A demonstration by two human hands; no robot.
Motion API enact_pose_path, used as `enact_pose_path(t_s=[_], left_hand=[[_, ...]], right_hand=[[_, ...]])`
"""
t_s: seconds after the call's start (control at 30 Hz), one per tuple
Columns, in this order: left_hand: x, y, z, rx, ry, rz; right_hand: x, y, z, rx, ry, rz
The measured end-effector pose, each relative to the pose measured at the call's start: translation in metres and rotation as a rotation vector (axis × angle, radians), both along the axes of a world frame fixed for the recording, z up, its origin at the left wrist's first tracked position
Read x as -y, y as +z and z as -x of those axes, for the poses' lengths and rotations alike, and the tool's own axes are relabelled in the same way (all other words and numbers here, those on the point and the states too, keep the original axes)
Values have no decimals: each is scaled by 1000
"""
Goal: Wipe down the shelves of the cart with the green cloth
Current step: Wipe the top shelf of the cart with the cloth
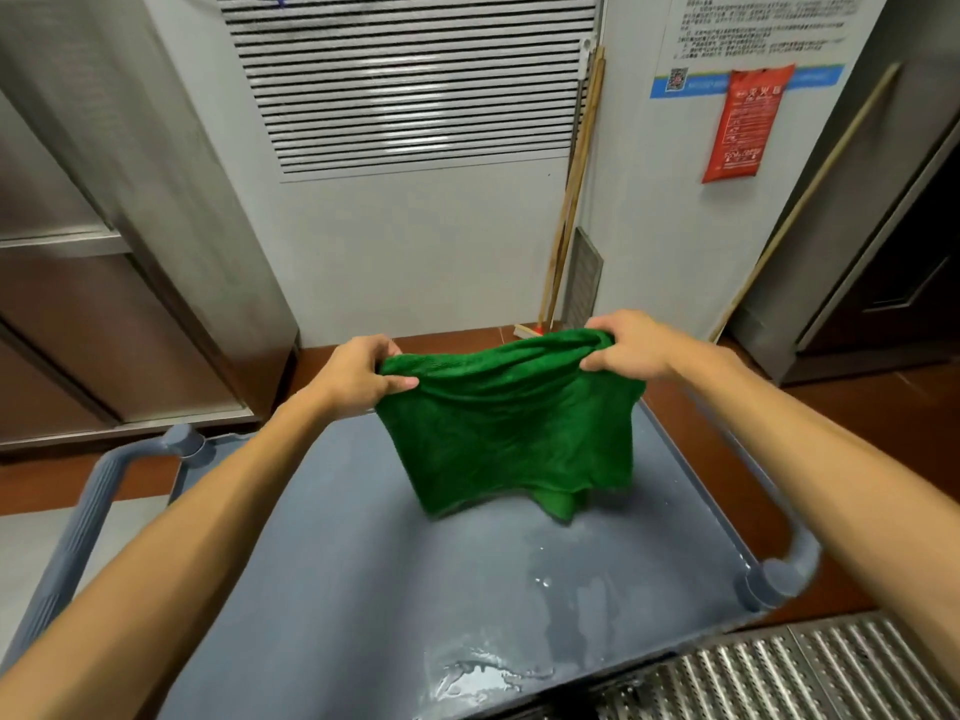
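A green cloth [511, 428] hangs spread out above the grey top shelf of the cart [332, 589]. My left hand [358, 374] pinches its upper left corner and my right hand [626, 345] grips its upper right corner. The cloth's lower edge touches the shelf near the far middle. Wet streaks and small puddles [483, 672] shine on the near part of the shelf. The cart's lower shelves are hidden under the top one.
Cart handles stand at the left [98, 506] and right [789, 569]. A perforated metal floor grate [779, 672] lies at the bottom right. Wooden broom handles [571, 200] lean on the white wall ahead. A steel cabinet [130, 252] stands to the left.
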State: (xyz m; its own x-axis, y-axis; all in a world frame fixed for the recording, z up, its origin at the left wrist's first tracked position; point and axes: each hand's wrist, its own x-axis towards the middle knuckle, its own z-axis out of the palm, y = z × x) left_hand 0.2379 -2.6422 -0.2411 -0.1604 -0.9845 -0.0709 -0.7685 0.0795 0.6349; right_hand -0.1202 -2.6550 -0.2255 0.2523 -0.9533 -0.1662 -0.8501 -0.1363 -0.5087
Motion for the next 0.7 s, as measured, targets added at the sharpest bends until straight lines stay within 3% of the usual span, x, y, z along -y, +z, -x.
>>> enact_pose_path(t_s=[0.13, 0.43, 0.7], left_hand=[[32, 12, 35, 64, 25, 31], [107, 31, 100, 190, 177, 228], [100, -58, 145, 362, 123, -19]], right_hand=[[44, 12, 28, -125, 14, 141], [141, 17, 80, -148, -44, 339], [132, -81, 99, -478, 180, 116]])
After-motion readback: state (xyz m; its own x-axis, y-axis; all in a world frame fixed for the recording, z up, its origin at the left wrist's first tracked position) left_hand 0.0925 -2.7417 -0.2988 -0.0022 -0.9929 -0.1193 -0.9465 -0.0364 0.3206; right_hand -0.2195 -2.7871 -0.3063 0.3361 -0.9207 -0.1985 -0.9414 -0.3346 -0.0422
